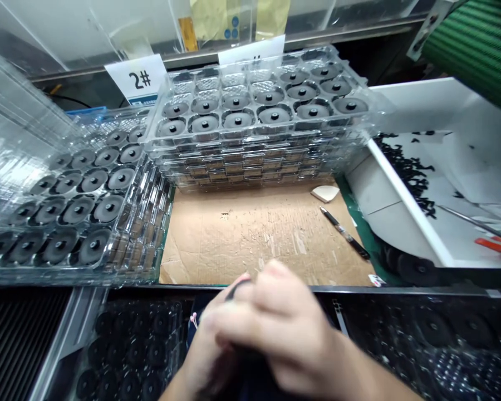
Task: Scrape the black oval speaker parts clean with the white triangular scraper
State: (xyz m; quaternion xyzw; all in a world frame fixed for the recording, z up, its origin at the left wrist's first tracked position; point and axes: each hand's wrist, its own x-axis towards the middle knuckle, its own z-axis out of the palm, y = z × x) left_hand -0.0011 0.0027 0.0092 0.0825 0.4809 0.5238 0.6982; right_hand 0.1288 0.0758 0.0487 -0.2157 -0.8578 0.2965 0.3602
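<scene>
My left hand (209,337) and my right hand (281,326) are pressed together at the front edge of the bench, fingers closed. Between them the curved edge of a black part (239,288) shows; my fingers cover most of it, and motion blurs the hands. Its full shape is hidden. Just beyond lies a cardboard sheet (234,234) with scuffed patches. On the sheet's right side are a black pen (344,233) and a small pale wedge-shaped piece (325,192).
Stacked clear trays (250,153) of round black parts stand behind the cardboard, with another stack (121,223) at left. At right, a white bin (409,203) holds small black pieces and an orange-handled tool (495,245). More filled trays (129,351) sit below the bench edge.
</scene>
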